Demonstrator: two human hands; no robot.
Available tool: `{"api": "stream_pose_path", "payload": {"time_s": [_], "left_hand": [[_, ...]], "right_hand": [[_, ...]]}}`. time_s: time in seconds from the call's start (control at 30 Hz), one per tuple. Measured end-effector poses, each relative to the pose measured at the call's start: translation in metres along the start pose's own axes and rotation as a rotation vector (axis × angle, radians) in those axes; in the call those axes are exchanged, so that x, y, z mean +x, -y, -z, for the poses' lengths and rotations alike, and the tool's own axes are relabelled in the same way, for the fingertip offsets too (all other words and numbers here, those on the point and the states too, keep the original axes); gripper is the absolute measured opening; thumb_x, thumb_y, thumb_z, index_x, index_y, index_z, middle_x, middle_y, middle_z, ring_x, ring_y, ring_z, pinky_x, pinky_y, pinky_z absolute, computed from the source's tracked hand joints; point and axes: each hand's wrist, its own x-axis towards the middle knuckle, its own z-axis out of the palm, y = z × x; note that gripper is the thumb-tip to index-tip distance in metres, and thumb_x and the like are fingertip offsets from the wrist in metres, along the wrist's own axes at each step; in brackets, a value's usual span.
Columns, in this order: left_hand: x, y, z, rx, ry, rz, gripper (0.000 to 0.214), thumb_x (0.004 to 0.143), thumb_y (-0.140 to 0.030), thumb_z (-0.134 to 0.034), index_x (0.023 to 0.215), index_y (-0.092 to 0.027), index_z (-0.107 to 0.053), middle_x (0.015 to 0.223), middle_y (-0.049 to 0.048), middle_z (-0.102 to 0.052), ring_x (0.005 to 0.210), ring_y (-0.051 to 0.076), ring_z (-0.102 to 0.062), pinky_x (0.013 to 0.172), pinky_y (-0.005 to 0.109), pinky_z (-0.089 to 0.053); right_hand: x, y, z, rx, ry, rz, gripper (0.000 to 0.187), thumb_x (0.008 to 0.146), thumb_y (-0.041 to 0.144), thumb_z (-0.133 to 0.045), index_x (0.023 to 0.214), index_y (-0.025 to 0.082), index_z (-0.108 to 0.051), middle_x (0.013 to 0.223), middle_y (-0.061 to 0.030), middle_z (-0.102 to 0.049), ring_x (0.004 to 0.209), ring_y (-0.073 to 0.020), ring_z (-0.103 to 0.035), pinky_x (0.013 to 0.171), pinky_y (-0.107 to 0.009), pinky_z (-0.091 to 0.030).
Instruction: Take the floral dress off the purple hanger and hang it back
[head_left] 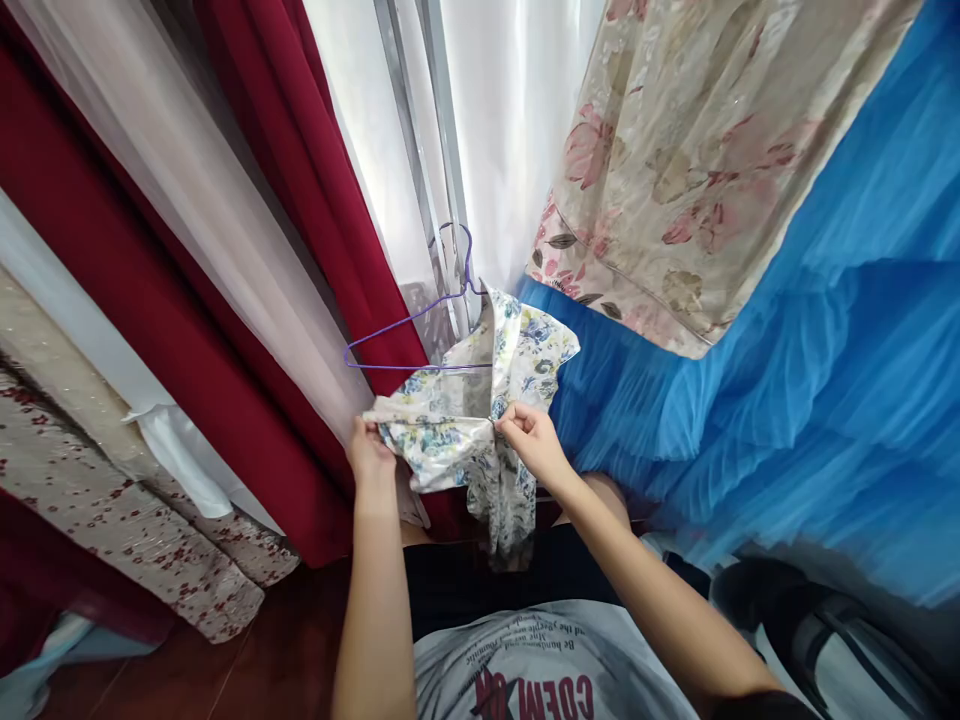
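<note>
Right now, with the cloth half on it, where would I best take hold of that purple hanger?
Probably the neck just under the hook of the purple hanger, from above: it stands bare, while the floral garment covers the hanger's right half. The bare wire at its left would also do. The left hand and right hand pinch the garment lower down.
</note>
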Motion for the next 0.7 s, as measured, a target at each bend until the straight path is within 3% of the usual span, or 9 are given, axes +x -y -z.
{"api": "stream_pose_path", "payload": {"time_s": [0.17, 0.27, 0.37, 0.47, 0.57, 0.7], "left_hand": [[-0.055, 0.047, 0.002, -0.043, 0.107, 0.189, 0.037, 0.08, -0.043, -0.077, 0.07, -0.019, -0.051, 0.063, -0.0034, -0.05, 0.064, 0.014, -0.056, 0.074, 0.029, -0.048], [-0.086, 0.052, -0.011, -0.075, 0.257, 0.229, 0.035, 0.075, -0.044, -0.083, 0.081, -0.018, -0.061, 0.075, 0.0003, -0.06, 0.078, 0.016, -0.063, 0.085, 0.032, -0.05], [-0.114, 0.046, -0.026, 0.017, 0.512, 0.143, 0.033, 0.081, -0.047, -0.079, 0.085, -0.017, -0.065, 0.083, 0.0021, -0.063, 0.082, 0.015, -0.061, 0.086, 0.028, -0.048], [-0.138, 0.041, -0.034, 0.198, 0.674, 0.015, 0.034, 0.091, -0.047, -0.07, 0.079, -0.016, -0.065, 0.078, 0.0017, -0.062, 0.078, 0.014, -0.057, 0.078, 0.024, -0.045], [-0.161, 0.04, -0.037, 0.285, 0.801, 0.008, 0.034, 0.093, -0.046, -0.067, 0.078, -0.015, -0.066, 0.075, 0.0016, -0.062, 0.076, 0.015, -0.057, 0.074, 0.024, -0.044], [-0.193, 0.037, -0.041, 0.282, 0.962, 0.055, 0.032, 0.096, -0.044, -0.064, 0.081, -0.016, -0.069, 0.079, 0.0038, -0.066, 0.078, 0.017, -0.061, 0.075, 0.027, -0.048]], "right_hand": [[-0.013, -0.032, 0.035, 0.127, -0.374, -0.107, 0.027, 0.075, 0.035, -0.066, 0.064, 0.024, -0.044, 0.053, 0.0082, -0.034, 0.048, -0.0092, -0.027, 0.048, -0.025, -0.021], [-0.031, -0.056, 0.061, 0.12, -0.546, -0.151, 0.034, 0.074, 0.043, -0.065, 0.064, 0.025, -0.037, 0.053, 0.0088, -0.031, 0.047, -0.0098, -0.024, 0.047, -0.026, -0.02], [-0.05, -0.078, 0.077, 0.057, -0.6, -0.2, 0.034, 0.072, 0.048, -0.063, 0.063, 0.026, -0.039, 0.051, 0.0086, -0.031, 0.047, -0.0107, -0.025, 0.046, -0.027, -0.019], [-0.062, -0.09, 0.084, -0.035, -0.603, -0.218, 0.035, 0.067, 0.051, -0.069, 0.06, 0.025, -0.046, 0.051, 0.0064, -0.039, 0.05, -0.0126, -0.032, 0.049, -0.028, -0.026], [-0.063, -0.086, 0.084, -0.112, -0.559, -0.191, 0.039, 0.067, 0.053, -0.075, 0.059, 0.022, -0.053, 0.057, 0.0022, -0.051, 0.062, -0.0168, -0.046, 0.063, -0.031, -0.04], [-0.062, -0.064, 0.063, 0.013, -0.124, -0.27, 0.043, 0.079, 0.064, -0.07, 0.076, 0.021, -0.069, 0.079, -0.0055, -0.071, 0.087, -0.0257, -0.063, 0.087, -0.039, -0.049]]}}
